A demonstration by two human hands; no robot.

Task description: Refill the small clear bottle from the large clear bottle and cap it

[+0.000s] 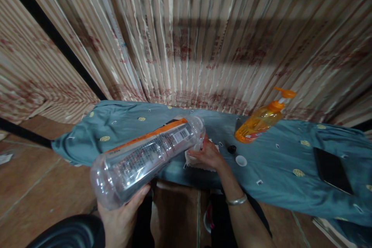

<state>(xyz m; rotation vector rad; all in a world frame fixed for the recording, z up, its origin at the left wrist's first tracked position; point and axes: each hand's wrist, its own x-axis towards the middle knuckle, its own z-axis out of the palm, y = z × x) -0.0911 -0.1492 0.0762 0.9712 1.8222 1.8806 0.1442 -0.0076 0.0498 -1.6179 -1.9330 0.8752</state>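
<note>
A large clear plastic bottle with an orange-edged label lies tilted across the view, its base at the lower left and its neck end at the upper right. My left hand grips it from below near the base. At the neck end, my right hand has its fingers bent round something small that the bottle partly hides. Beneath that hand a crumpled whitish cloth or tissue rests on the teal cloth. Just right of it are a small black object and a round white cap.
An orange pump bottle stands on the teal cloth-covered surface at the right. Farther right lies a flat black object. Striped curtains hang behind. A black pole slants down at the left.
</note>
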